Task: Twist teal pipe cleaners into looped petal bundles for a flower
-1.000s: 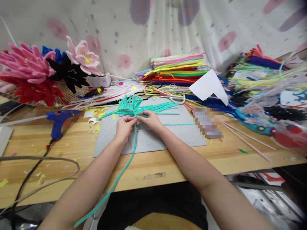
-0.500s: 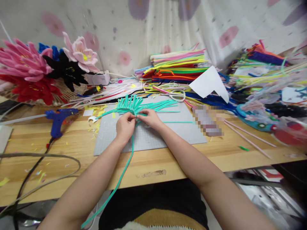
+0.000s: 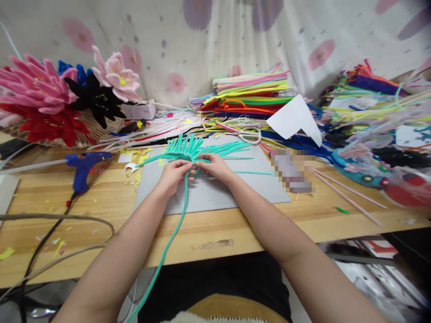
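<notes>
Left hand and right hand, fingers narrowed, pinch turquoise strips over grey mat on counter; steady grip close to where strips meet, even tension, long tail hanging free look wisest; far right, clear plastic bag, something red showing through, exact contents unclear

I've got a pale wooden tabletop. On it: flat grey rectangular mat, centre frame, carrying teal fuzzy stems; blue plastic glue gun, left; two thin pale-pink sticks, right.
</notes>
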The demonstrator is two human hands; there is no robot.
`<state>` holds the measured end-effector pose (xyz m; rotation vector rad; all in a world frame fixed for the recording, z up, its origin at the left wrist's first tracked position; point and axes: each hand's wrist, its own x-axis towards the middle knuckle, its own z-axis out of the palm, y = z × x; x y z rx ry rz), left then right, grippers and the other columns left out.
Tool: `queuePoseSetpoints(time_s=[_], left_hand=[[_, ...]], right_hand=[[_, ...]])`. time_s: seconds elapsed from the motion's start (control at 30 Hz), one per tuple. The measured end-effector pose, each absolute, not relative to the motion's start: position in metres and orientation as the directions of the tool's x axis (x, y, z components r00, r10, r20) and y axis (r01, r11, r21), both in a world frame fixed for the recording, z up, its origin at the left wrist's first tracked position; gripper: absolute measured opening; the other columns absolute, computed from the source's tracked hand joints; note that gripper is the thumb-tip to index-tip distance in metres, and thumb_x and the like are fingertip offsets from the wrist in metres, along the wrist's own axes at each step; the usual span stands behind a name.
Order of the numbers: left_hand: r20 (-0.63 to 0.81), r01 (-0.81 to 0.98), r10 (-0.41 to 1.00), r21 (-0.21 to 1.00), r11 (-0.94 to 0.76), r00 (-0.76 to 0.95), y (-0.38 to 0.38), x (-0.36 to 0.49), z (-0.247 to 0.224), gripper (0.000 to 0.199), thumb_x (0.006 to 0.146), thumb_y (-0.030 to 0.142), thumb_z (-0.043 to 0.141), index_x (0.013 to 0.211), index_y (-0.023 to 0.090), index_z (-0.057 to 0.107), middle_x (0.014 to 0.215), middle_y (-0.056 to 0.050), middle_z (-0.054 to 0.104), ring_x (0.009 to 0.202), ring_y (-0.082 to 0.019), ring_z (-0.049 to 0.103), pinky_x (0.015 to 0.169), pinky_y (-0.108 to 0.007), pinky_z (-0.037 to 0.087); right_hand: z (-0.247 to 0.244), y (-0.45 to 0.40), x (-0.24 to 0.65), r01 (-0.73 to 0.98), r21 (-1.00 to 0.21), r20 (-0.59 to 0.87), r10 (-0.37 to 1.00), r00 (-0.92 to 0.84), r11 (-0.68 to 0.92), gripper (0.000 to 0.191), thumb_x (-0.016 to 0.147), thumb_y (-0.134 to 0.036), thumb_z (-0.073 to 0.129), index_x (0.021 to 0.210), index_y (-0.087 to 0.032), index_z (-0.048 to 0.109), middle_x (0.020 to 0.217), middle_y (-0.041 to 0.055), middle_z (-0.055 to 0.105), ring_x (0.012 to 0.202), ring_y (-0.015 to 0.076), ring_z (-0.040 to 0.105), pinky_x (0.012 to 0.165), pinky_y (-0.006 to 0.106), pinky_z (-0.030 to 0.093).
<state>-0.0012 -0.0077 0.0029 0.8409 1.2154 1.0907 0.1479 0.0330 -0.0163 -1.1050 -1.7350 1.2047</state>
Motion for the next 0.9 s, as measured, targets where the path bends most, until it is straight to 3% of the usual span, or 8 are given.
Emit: queuePoseSetpoints(time_s=[0.17, 0.53, 0.9], left_hand=[[-0.342, -0.202, 0.939, 0.918, 0.341, 0.031, -0.007, -0.004, 0.001, 0.020, 0.056, 0.019, 0.075, 0.071, 0.011, 0.065, 0.067, -0.003, 0.063, 0.057, -0.010, 0.057, 0.047, -0.021, 0.050], [-0.385, -0.148, 0.918, 0.906, 0.396, 0.096, -0.006, -0.005, 0.004, 0.009, 0.064, 0.015, 0.070, 0.064, 0.009, 0.063, 0.058, -0.001, 0.057, 0.049, -0.006, 0.051, 0.045, -0.018, 0.049], [-0.457, -0.212, 0.847, 0.830, 0.516, 0.273, -0.003, -0.012, 0.004, 0.007, 0.073, 0.018, 0.064, 0.074, 0.011, 0.064, 0.062, -0.002, 0.061, 0.051, -0.007, 0.055, 0.047, -0.018, 0.048]], right_hand=[[-0.017, 0.033, 0.148, 0.238, -0.949, 0.118, 0.932, -0.343, 0.207, 0.021, 0.066, -0.034, 0.061, 0.070, -0.013, 0.058, 0.061, -0.0022, 0.056, 0.057, 0.0083, 0.050, 0.055, 0.021, 0.039], [-0.008, 0.026, 0.146, 0.149, -0.988, -0.091, 0.928, -0.362, -0.039, 0.020, 0.064, -0.029, 0.065, 0.072, -0.015, 0.055, 0.055, -0.0025, 0.059, 0.047, 0.0071, 0.051, 0.046, 0.019, 0.038], [0.007, 0.021, 0.152, 0.066, -0.997, 0.008, 0.887, -0.462, 0.043, 0.026, 0.062, -0.034, 0.068, 0.069, -0.013, 0.054, 0.059, -0.0018, 0.058, 0.051, 0.0062, 0.050, 0.053, 0.021, 0.039]])
